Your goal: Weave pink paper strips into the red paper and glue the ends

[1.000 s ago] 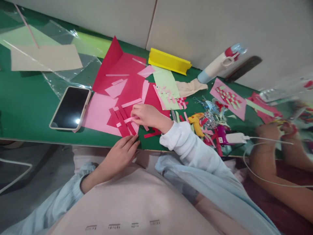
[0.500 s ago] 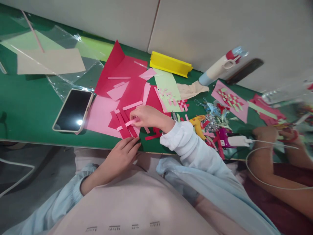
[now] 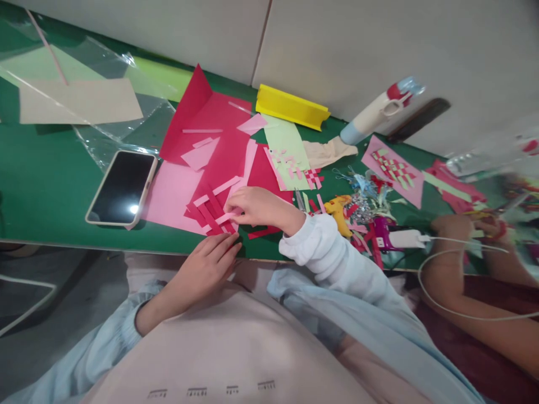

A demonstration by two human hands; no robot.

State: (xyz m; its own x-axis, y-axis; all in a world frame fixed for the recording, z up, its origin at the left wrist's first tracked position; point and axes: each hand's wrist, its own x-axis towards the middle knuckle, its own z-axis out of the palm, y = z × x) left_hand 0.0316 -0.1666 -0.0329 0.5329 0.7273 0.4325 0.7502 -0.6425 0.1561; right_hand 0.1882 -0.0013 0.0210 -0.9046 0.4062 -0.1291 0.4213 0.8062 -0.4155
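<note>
Red paper strips [image 3: 206,215] lie side by side near the table's front edge, with pink strips crossing them. My right hand [image 3: 261,206] is over their right side, thumb and fingertips pinched on the end of a pink paper strip [image 3: 224,219]. That strip lies across the red ones; whether it passes over or under each one I cannot tell. My left hand [image 3: 204,268] rests flat at the table edge, its fingers stretched out and the tips touching the near ends of the strips. Under the strips is a pink sheet [image 3: 172,193].
A phone [image 3: 122,188] lies left of the paper. Behind are red paper [image 3: 227,112] and a yellow holder [image 3: 292,106]. To the right are a yellow glue gun [image 3: 338,213], a bottle [image 3: 374,116], paper scraps and a woven piece [image 3: 393,168]. Another person's hands [image 3: 458,227] hold scissors.
The pink strip in my right hand lies lower across the red strips, closer to the other pink ones. My left hand stays at the edge. The view has shifted slightly.
</note>
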